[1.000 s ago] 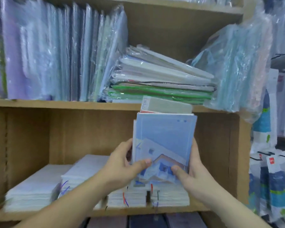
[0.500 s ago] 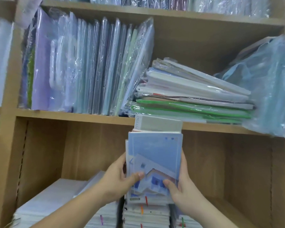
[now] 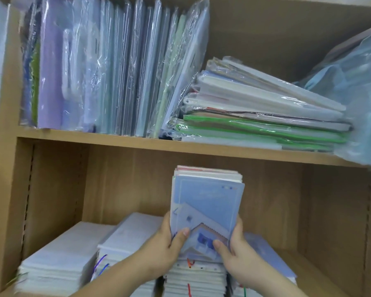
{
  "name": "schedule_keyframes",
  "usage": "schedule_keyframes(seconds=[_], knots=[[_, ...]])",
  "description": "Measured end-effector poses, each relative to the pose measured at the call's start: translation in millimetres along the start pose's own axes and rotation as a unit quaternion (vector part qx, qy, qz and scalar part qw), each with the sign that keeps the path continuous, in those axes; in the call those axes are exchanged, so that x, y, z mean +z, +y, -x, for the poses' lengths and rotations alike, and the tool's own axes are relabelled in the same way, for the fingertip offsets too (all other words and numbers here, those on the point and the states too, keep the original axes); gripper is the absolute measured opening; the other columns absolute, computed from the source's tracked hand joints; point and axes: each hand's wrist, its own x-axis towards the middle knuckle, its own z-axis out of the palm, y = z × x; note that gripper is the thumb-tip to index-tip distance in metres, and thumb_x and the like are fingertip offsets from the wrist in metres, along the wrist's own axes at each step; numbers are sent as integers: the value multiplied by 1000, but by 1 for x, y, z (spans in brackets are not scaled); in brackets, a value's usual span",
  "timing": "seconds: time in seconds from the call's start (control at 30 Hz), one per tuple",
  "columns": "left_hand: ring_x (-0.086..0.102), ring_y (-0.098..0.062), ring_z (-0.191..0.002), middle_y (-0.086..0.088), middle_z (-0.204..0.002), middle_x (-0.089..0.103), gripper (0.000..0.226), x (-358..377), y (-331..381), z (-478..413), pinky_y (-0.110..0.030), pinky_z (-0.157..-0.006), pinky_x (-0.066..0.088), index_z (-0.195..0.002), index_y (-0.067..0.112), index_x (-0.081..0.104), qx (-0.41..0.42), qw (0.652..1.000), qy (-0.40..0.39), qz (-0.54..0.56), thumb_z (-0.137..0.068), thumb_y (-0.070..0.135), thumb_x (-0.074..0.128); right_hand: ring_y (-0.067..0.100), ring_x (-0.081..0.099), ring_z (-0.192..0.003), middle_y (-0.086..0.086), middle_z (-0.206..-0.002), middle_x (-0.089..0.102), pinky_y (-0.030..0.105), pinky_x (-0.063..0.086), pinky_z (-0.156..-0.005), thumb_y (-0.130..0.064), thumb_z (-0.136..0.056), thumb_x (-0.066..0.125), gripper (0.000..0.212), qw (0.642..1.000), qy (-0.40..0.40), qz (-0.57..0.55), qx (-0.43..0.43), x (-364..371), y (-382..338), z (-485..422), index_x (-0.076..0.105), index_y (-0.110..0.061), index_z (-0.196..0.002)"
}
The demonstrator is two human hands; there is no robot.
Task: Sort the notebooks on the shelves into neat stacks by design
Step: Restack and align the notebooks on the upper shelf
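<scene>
A wooden shelving unit fills the wall, and the middle shelf board runs across it.

Above the board at its left end, a row of plastic-wrapped notebooks stands upright, lilac and pale blue, the last ones leaning right. Above the board further right, a slanting pile of wrapped notebooks lies flat, some with green edges. At the board's right end a crumpled blue plastic bag hangs over its front edge.

Below the board at the left, two white stacks sit side by side. Below the board's middle, the left hand grasps a bundle of notebooks at its lower left edge, thumb pressed across the blue house-picture cover, fingers curled behind. The bundle stands upright, its top well short of the board, its foot just above a white stack with coloured ribbons. The right hand grips the bundle's lower right corner, thumb on the cover, fingers wrapped behind. Below the board to the right of that, a blue notebook lies flat.
</scene>
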Motion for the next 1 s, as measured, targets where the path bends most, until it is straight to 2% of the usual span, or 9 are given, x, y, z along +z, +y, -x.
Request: schedule_keyframes(seconds=[0.1,0.2,0.27,0.43,0.53,0.63,0.73,0.87,1.0], knots=[[52,-5,-130,23,-142,50,55,0,-5,1,-31,-107,46,-145,53,12,-10,998,-18,-58,-99,63,41,6,43,-137,-15,-148,40,30,36,-117,-24,-98,60,86,1000,3,28,11,3,7,4,-3,-27,-157],[57,-22,-127,7,-144,55,75,-6,-13,-4,-40,-104,49,-150,48,10,-20,991,-45,-123,-87,83,29,8,46,-134,-13,-143,44,26,40,-111,-24,-99,58,71,999,-2,43,8,4,9,3,11,-27,-151],[57,-25,-126,4,-145,55,85,-7,-16,-5,-39,-102,49,-151,43,9,-24,987,-56,-146,-80,89,22,8,47,-132,-11,-141,47,19,39,-104,-23,-99,58,65,998,10,56,2,4,12,3,16,-28,-148],[59,-22,-122,11,-144,54,80,-4,-22,-1,-37,-100,49,-154,44,2,-17,982,-60,-176,-88,73,37,-5,44,-132,-15,-147,42,1,29,-100,-26,-95,61,74,998,24,52,-15,10,13,5,11,-34,-148],[56,-17,-126,16,-143,55,75,-3,-19,2,-37,-104,48,-152,46,10,-10,989,-38,-145,-89,67,44,-15,35,-137,-22,-150,35,2,27,-105,-23,-91,62,74,999,25,27,-35,9,9,7,14,-42,-145],[49,0,-132,24,-141,52,58,-2,-4,13,-27,-109,43,-147,46,25,25,996,-8,-86,-97,48,54,-15,35,-136,-22,-150,37,2,28,-104,-9,-96,62,79,998,44,-9,-42,8,-1,19,12,-43,-147],[42,9,-135,28,-146,46,58,-3,11,30,-25,-112,40,-150,45,27,56,996,2,-74,-99,37,56,-17,32,-136,-28,-149,34,0,27,-102,-10,-98,60,79,998,36,-11,-48,3,-14,37,10,-47,-147],[42,10,-135,30,-146,45,57,4,36,58,-28,-112,40,-149,45,28,70,993,8,-98,-98,48,53,-21,24,-137,-43,-145,27,0,26,-107,-16,-102,55,74,999,-5,3,-53,-22,-39,76,8,-44,-152],[47,11,-128,33,-136,51,57,24,80,66,-30,-110,42,-140,48,40,38,996,-23,-82,-90,76,40,-15,32,-139,-34,-148,41,12,27,-112,-31,-105,48,50,999,-5,11,-50,-75,-53,112,26,-46,-148]])
